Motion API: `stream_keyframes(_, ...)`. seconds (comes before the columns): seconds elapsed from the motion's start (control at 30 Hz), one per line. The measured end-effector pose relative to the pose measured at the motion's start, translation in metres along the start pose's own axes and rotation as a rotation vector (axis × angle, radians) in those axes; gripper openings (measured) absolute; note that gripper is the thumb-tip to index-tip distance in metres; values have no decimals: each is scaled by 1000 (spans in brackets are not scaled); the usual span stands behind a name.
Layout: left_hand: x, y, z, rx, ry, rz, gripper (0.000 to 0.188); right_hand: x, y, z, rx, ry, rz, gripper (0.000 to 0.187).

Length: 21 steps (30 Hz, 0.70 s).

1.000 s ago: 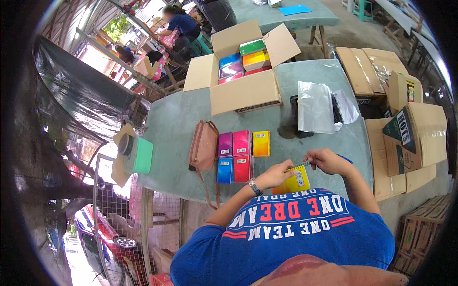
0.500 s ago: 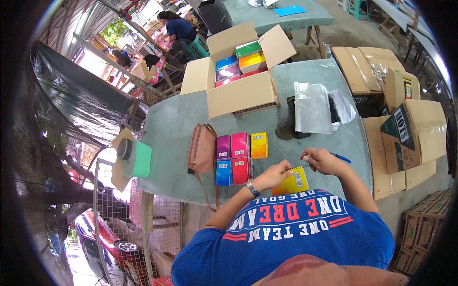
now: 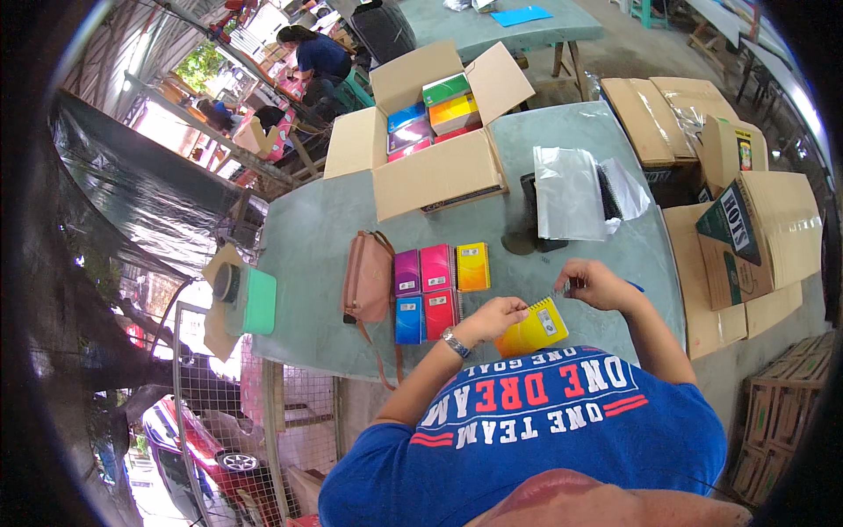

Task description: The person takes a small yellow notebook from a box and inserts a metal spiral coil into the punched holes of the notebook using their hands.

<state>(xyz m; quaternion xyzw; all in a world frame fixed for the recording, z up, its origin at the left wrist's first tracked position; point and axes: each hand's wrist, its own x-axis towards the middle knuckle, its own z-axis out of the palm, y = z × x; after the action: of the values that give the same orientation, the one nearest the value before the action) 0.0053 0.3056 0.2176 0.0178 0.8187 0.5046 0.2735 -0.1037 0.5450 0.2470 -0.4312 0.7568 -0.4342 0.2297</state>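
My left hand [image 3: 492, 321], with a metal watch on its wrist, grips a yellow spiral notebook [image 3: 534, 330] by its upper left corner, close to my body. Just past the notebook's coil, my right hand [image 3: 593, 286] is pinched on a small dark piece of spiral wire [image 3: 561, 289]; whether it joins the yellow coil I cannot tell. Small spiral notebooks lie in rows to the left: purple [image 3: 407, 273], pink [image 3: 436, 268], yellow [image 3: 473, 266], blue [image 3: 409, 320] and red [image 3: 441, 314].
A pink-brown pouch [image 3: 369, 272] lies beside the notebooks. Farther off stands an open carton [image 3: 439, 180] of colourful notebooks. Clear plastic sheets [image 3: 569, 193] lie on dark items. A green container [image 3: 259, 301] is at the left edge, cartons [image 3: 733, 237] at the right. A person [image 3: 318, 57] sits beyond.
My right hand has lifted slightly away from the notebook, and the dark wire now shows at its fingertips. The yellow notebook has tilted a little. The whole view has shifted slightly.
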Motion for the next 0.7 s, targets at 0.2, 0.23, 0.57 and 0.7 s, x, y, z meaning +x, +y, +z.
stream_keyframes(0.2,6,-17,5,-375,21,10,17,0,0,-1,-21,76,-9,16)
stream_keyframes(0.23,6,-16,8,-336,14,8,17,-2,1,0,38,67,38,14)
stream_keyframes(0.57,-5,13,12,-149,35,-13,20,-14,2,-12,113,70,1,15)
stream_keyframes(0.7,5,-17,17,-24,125,81,20,-18,25,-15,535,59,142,17)
